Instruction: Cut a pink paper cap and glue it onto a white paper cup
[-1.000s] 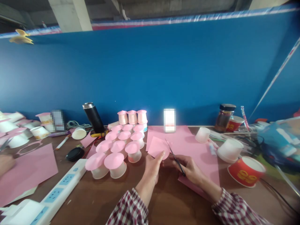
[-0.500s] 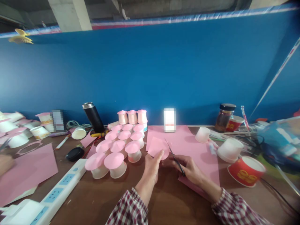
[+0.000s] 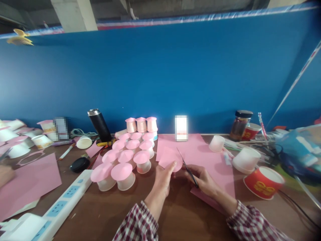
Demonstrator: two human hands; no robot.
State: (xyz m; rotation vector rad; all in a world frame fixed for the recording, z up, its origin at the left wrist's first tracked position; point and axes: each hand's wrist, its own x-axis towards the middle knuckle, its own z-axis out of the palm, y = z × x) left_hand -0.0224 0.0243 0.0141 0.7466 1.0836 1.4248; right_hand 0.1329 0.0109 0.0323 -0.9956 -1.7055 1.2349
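Note:
My left hand [image 3: 164,179] pinches a piece of pink paper [image 3: 167,158], thumb on top, its lower right edge cut round. Scissors [image 3: 188,172] are in my right hand [image 3: 202,179], the blades pointing up and away beside the right edge of that piece. Whether the blades touch the paper I cannot tell. Beneath both hands' far side lies a large pink sheet [image 3: 210,160] on the brown table. Left of my left hand stand several paper cups with pink cone tops [image 3: 122,171] in close rows.
A white power strip [image 3: 59,207] runs along the left, near a black lid [image 3: 79,164] and a black flask [image 3: 99,125]. At right are white cups [image 3: 246,160], a red paper bowl [image 3: 263,182] and a jar [image 3: 240,125]. Another person's hand [image 3: 6,175] shows at far left.
Hardly anything differs. The pink piece in my left hand has turned or shifted very slightly to the right; the scissors stay beside it.

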